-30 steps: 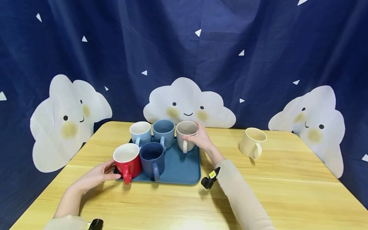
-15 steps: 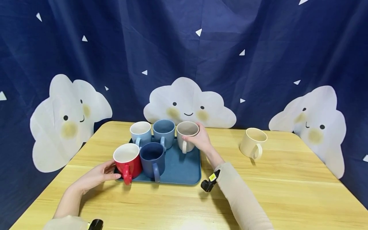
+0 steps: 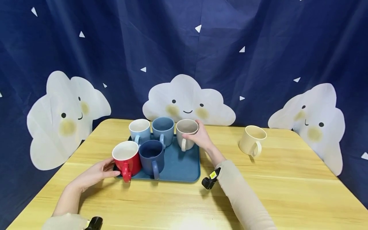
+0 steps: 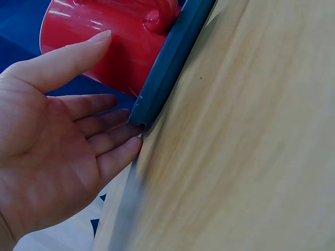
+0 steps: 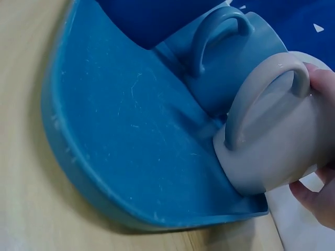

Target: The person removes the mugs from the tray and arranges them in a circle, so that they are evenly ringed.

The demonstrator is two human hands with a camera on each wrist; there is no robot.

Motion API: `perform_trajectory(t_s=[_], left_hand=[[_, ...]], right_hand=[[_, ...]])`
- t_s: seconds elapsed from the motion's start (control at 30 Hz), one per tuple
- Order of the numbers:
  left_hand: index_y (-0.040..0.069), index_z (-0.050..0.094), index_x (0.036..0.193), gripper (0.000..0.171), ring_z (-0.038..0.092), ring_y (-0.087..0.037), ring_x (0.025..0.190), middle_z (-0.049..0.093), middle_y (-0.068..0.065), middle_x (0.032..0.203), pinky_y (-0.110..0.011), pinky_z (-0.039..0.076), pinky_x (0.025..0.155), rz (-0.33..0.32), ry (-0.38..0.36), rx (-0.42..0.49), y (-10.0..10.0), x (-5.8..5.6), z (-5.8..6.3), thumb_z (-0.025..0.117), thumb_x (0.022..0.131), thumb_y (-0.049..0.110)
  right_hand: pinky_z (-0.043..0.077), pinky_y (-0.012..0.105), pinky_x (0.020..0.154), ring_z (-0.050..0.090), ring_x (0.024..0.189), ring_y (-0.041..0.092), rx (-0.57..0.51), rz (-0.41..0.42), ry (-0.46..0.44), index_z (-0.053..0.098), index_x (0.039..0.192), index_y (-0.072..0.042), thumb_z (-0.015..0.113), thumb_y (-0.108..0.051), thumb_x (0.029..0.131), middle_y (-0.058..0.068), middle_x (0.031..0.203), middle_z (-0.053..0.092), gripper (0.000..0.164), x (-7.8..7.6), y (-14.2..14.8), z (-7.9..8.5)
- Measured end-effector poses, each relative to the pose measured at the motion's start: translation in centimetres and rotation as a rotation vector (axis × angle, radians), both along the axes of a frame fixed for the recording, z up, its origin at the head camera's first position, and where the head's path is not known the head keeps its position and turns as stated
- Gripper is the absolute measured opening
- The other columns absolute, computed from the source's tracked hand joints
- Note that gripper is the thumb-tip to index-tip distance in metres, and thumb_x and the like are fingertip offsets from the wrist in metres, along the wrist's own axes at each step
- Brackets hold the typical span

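Note:
My right hand (image 3: 200, 136) grips a beige-grey mug (image 5: 277, 141) by its sides, thumb near the handle. This mug stands in the back right corner of the blue tray (image 3: 181, 166). At the tray's left end, my left hand (image 3: 96, 174) has its fingers loosely extended beside the tray edge, as the left wrist view shows. Its thumb lies alongside a red mug (image 3: 130, 161) with a white inside. Next to the red one stands a navy mug (image 3: 151, 156). Behind them are a light blue mug (image 3: 140, 131) and a medium blue mug (image 3: 163, 127).
A cream mug (image 3: 251, 140) stands by itself on the wooden table (image 3: 287, 179), right of the tray. The tray's front right part shows bare blue surface (image 5: 125, 120). Behind the table hangs a dark blue curtain (image 3: 172, 38) with smiling clouds.
The head view has tilted slightly, so everything sits a little higher in it. Both hands and the mugs keep practically the same places.

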State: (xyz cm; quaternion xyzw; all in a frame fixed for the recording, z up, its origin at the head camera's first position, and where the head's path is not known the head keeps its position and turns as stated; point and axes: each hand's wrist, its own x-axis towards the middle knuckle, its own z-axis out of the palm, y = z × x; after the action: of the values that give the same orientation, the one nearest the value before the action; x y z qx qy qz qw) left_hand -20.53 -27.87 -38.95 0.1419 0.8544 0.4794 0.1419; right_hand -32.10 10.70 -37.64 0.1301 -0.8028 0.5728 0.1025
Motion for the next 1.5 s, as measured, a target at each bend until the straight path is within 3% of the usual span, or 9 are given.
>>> perform_trajectory(t_s=[0.23,0.5,0.73,0.97,1.2,1.5], left_hand=[[-0.015,0.017,0.14,0.079,0.029,-0.052,0.126,0.024,-0.036,0.141,-0.053,0.034,0.099,0.002,0.008,0.001,-0.1,0.0,0.0,0.062,0.088,0.024],[-0.016,0.017,0.139,0.079,0.027,-0.052,0.127,0.022,-0.037,0.142,-0.052,0.033,0.1,-0.002,0.003,0.014,-0.2,-0.1,-0.1,0.062,0.088,0.023],[-0.015,0.017,0.14,0.079,0.027,-0.052,0.127,0.021,-0.036,0.142,-0.053,0.033,0.1,0.0,-0.009,0.013,-0.1,-0.2,-0.2,0.062,0.088,0.024],[-0.014,0.016,0.141,0.078,0.028,-0.052,0.127,0.022,-0.036,0.142,-0.053,0.034,0.099,-0.003,-0.004,0.008,-0.2,-0.1,-0.1,0.061,0.089,0.023],[-0.013,0.016,0.142,0.077,0.028,-0.052,0.127,0.022,-0.035,0.143,-0.054,0.034,0.099,-0.014,-0.011,-0.007,-0.1,-0.2,-0.1,0.06,0.09,0.023],[-0.013,0.015,0.142,0.077,0.029,-0.052,0.126,0.022,-0.036,0.142,-0.054,0.035,0.098,-0.014,-0.016,-0.021,-0.1,-0.3,-0.2,0.059,0.091,0.024]], right_hand=[[0.038,0.04,0.095,0.049,0.109,0.031,-0.032,0.01,-0.017,0.033,0.136,0.002,0.081,-0.01,0.067,0.02,0.123,0.05,0.085,-0.2,-0.3,-0.1],[0.04,0.038,0.092,0.051,0.106,0.028,-0.081,-0.057,0.027,0.039,0.133,0.0,0.084,-0.011,0.063,0.016,0.118,0.053,0.084,-0.2,-0.6,-0.9],[0.041,0.038,0.091,0.05,0.105,0.027,-0.128,-0.106,0.012,0.037,0.134,-0.002,0.084,-0.014,0.064,0.014,0.12,0.052,0.085,0.4,-0.1,-0.9],[0.039,0.038,0.093,0.048,0.109,0.029,-0.156,-0.116,0.034,0.033,0.135,0.001,0.083,-0.009,0.064,0.017,0.125,0.048,0.088,1.5,1.8,1.0],[0.034,0.043,0.098,0.044,0.114,0.038,-0.151,-0.18,0.017,0.03,0.135,0.008,0.079,-0.002,0.066,0.026,0.128,0.042,0.085,5.6,4.1,4.2],[0.035,0.038,0.097,0.046,0.114,0.03,-0.033,-0.35,0.012,0.034,0.135,0.001,0.084,-0.013,0.064,0.018,0.128,0.046,0.088,5.1,9.0,1.0]])
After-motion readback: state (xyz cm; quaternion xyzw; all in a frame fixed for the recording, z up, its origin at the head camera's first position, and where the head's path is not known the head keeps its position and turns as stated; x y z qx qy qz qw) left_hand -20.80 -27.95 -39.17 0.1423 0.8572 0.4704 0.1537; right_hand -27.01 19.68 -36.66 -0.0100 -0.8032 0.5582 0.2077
